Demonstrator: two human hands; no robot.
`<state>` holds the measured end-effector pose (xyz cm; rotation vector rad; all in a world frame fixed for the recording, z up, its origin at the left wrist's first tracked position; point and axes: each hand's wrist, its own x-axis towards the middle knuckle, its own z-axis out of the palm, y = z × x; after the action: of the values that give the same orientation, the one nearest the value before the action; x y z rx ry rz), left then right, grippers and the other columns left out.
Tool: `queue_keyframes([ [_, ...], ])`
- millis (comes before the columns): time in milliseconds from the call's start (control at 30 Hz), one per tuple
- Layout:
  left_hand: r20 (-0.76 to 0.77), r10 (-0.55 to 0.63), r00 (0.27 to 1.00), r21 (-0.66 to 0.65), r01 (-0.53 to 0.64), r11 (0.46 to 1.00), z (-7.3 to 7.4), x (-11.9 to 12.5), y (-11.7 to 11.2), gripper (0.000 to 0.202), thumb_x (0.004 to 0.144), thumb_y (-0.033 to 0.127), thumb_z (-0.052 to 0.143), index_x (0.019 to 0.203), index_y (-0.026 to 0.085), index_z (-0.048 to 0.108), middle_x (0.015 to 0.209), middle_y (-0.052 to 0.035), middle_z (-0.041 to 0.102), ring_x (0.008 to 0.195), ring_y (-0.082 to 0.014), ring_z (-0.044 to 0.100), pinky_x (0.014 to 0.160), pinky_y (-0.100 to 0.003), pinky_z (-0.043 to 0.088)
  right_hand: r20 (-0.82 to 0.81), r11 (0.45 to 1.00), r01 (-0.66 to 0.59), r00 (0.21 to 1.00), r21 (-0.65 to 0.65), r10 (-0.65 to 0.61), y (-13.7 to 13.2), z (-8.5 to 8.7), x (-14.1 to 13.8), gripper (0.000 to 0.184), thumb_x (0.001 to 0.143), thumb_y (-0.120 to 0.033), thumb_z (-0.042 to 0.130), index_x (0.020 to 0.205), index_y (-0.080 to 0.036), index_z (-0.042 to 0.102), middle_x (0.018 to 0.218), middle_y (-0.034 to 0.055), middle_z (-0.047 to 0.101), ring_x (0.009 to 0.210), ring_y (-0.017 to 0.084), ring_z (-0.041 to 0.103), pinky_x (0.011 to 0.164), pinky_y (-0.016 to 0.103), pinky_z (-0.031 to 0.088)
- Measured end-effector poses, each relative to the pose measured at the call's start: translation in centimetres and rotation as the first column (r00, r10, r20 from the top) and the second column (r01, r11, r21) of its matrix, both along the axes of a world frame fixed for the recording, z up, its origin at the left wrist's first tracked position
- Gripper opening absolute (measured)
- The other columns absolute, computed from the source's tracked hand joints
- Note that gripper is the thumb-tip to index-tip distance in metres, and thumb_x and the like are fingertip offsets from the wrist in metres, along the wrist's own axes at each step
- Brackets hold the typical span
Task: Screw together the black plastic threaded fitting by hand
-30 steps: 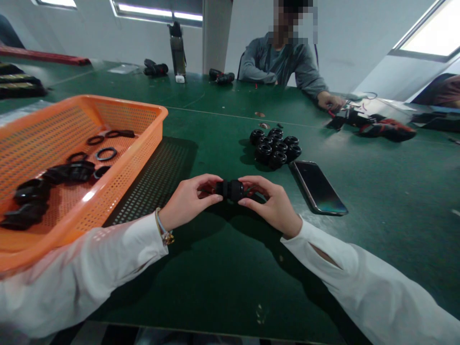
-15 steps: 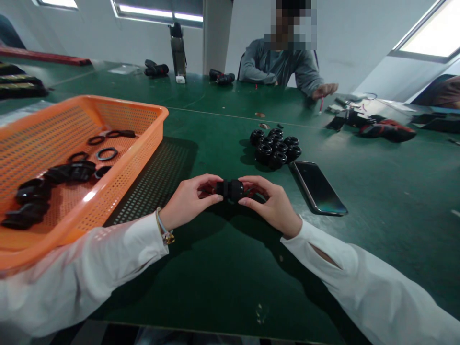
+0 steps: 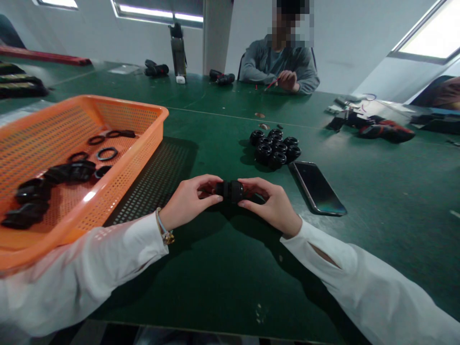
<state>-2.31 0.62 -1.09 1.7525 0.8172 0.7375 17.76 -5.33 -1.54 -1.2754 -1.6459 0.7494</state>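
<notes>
Both hands hold one small black round part [image 3: 230, 190] between them, just above the green table [image 3: 223, 268]. The left hand [image 3: 189, 201] pinches the left end of the part with thumb and fingers closed on it. The right hand [image 3: 273, 205] pinches the right end the same way, so the part sits in the middle with the fingertips of both hands touching it. Both arms wear white sleeves, and a thin bracelet [image 3: 163, 230] is on the left wrist.

Just past the right hand, a dark phone [image 3: 318, 188] lies flat on the table. A little farther behind the part sits a bunch of black round parts [image 3: 275, 146], all packed close together and touching each other, right beside the top end of the phone.

To the left of the left hand is a big orange basket [image 3: 143, 143] with holes in its walls. Inside it lie thin black rings [image 3: 106, 154] and a row of thicker black pieces [image 3: 32, 196].

Far behind the grip, another person in a gray top sits at the far side of the table with one hand [image 3: 287, 79] holding something thin and red. A tall bottle [image 3: 178, 50] stands far back, up and left of the grip. Well off to the right lie red and black tools [image 3: 377, 127].
</notes>
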Motion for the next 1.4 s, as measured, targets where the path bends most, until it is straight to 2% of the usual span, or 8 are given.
queue_keyframes([
  [767,0.004,0.008,1.0,0.014,-0.008,1.0,0.01,-0.03,-0.01,0.033,0.068,0.027,0.065,0.099,0.014,0.061,0.088,-0.0059,0.069,0.081,-0.0191,0.065,0.075,-0.034,0.054,-0.006,0.999,-0.032,0.999,-0.038,0.031,-0.04,0.11,0.0,0.039,0.069,-0.023,0.069,0.107,-0.019,0.064,0.091,0.0043,0.073,0.082,0.019,0.069,0.079,0.036,0.057],
  [1000,-0.002,0.012,1.0,0.001,-0.012,1.0,0.0,-0.09,0.03,0.034,0.068,0.027,0.065,0.099,0.013,0.061,0.087,-0.0061,0.068,0.081,-0.0191,0.064,0.075,-0.034,0.054,0.062,1.0,0.024,0.998,0.005,-0.025,0.03,0.08,0.01,0.036,0.068,-0.025,0.071,0.104,-0.019,0.065,0.098,0.0063,0.07,0.083,0.019,0.067,0.077,0.037,0.056],
  [1233,0.0,0.011,1.0,0.009,-0.011,1.0,-0.01,-0.01,0.03,0.034,0.068,0.027,0.065,0.099,0.014,0.061,0.088,-0.006,0.069,0.082,-0.0192,0.065,0.076,-0.034,0.054,-0.013,1.0,0.006,1.0,0.015,-0.006,0.09,-0.13,-0.13,0.042,0.068,-0.021,0.07,0.109,-0.021,0.06,0.09,0.0029,0.068,0.084,0.017,0.066,0.082,0.037,0.055],
  [1400,-0.001,0.009,1.0,0.017,-0.009,1.0,0.05,0.0,-0.01,0.033,0.069,0.028,0.065,0.099,0.014,0.061,0.088,-0.0061,0.069,0.081,-0.0196,0.065,0.075,-0.034,0.054,-0.016,1.0,-0.011,1.0,0.012,0.012,0.08,-0.06,-0.17,0.035,0.069,-0.022,0.07,0.104,-0.02,0.061,0.093,0.004,0.068,0.083,0.017,0.066,0.082,0.035,0.055],
])
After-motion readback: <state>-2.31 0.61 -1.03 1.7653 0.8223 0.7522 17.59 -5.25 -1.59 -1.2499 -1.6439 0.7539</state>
